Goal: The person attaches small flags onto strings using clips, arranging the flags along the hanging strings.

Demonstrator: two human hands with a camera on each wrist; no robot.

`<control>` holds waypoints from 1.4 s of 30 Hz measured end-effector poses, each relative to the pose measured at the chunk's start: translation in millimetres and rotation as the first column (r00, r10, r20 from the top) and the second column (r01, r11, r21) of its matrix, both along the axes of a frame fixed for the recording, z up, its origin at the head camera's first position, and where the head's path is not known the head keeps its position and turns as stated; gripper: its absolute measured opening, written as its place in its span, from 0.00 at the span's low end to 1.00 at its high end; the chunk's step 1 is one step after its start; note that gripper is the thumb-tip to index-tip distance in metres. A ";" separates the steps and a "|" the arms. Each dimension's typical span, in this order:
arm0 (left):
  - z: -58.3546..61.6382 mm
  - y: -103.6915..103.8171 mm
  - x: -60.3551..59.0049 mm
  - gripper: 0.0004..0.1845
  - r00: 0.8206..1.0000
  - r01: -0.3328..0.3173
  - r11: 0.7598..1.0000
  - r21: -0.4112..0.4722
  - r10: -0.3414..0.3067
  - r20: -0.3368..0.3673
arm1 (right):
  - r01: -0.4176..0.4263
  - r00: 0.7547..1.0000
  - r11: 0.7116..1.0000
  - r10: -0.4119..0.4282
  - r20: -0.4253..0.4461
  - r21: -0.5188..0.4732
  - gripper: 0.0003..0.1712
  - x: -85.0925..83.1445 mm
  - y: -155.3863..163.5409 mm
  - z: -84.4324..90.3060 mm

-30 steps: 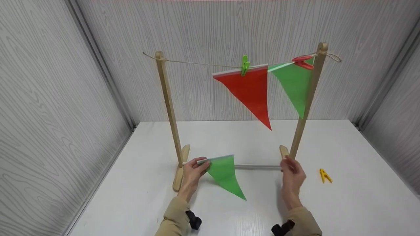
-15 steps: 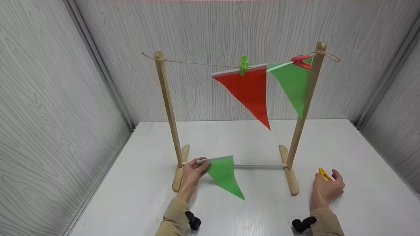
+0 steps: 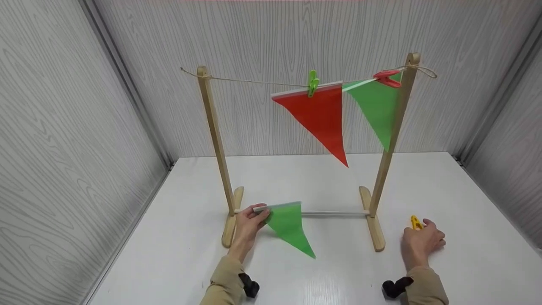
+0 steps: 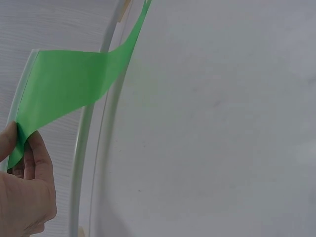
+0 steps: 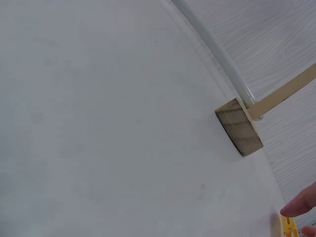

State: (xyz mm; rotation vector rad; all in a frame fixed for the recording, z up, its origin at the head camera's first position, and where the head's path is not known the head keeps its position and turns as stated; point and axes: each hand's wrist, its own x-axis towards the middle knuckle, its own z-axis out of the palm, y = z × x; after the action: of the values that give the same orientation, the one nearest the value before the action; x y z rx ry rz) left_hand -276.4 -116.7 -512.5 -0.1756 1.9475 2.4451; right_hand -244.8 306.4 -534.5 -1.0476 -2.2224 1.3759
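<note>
My left hand [image 3: 247, 226] pinches the left end of the white top edge of a green pennant [image 3: 290, 224], held in front of the stand's lower rod. Thumb and fingers lie on opposite sides of that edge in the left wrist view, and the pennant's point trails away. On the right, my right hand [image 3: 423, 241] is down at the table with a yellow clothespin [image 3: 416, 222] between thumb and fingers. Only part of this clothespin [image 5: 289, 226] shows at the corner of the right wrist view, beside the thumb [image 5: 300, 201].
A wooden stand [image 3: 217, 135] carries a string [image 3: 254, 81] between its posts. A red pennant [image 3: 324, 114] hangs there under a green clothespin [image 3: 312, 83]; another green pennant [image 3: 374, 106] hangs by a red clothespin [image 3: 387, 79] near the right post [image 3: 391, 144]. A white rod [image 3: 334, 212] joins the feet.
My right hand has moved from beside the stand's right foot out to the yellow clothespin and taken it between thumb and fingers. The left hand keeps its pinch on the green pennant.
</note>
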 end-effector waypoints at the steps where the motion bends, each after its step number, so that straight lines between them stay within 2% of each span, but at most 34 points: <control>1: 0.0 0.2 0.2 0.19 1.000 0.000 1.000 0.000 0.000 0.001 | -0.014 1.000 1.000 0.014 0.010 0.017 0.38 -0.2 0.2 0.0; 9: -2.0 0.0 2.7 0.19 1.000 -0.008 1.000 -0.009 0.008 0.005 | -0.103 0.995 0.983 0.099 0.035 0.152 0.33 3.9 1.2 -4.8; 18: -2.0 -0.8 2.6 0.19 1.000 -0.009 1.000 0.028 0.009 0.002 | -0.104 0.993 0.987 0.111 -0.047 0.119 0.28 4.5 -2.6 -6.7; 24: -2.5 -1.0 2.7 0.17 1.000 -0.004 1.000 0.026 0.004 0.013 | -0.128 0.985 0.991 0.122 -0.123 -0.040 0.28 3.4 -0.4 -6.4; 29: -3.6 -2.1 2.2 0.18 0.999 -0.026 1.000 0.015 0.026 0.022 | -0.177 0.980 0.962 0.151 -0.133 -0.209 0.28 4.6 2.9 -3.4; 34: -4.1 -2.4 1.1 0.18 0.999 -0.025 1.000 0.016 0.025 0.029 | -0.207 0.975 0.943 0.176 -0.138 -0.260 0.26 6.4 1.5 -3.5; 42: -4.0 -3.6 1.4 0.19 1.000 -0.023 0.999 0.029 0.022 0.020 | -0.251 0.946 0.892 0.145 -0.289 -0.376 0.31 3.7 -2.4 0.1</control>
State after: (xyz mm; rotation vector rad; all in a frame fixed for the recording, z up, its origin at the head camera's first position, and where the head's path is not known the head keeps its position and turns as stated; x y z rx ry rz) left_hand -275.0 -120.3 -516.6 -0.2219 1.9118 2.4741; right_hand -241.2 304.0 -534.3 -0.7159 -1.9400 2.0072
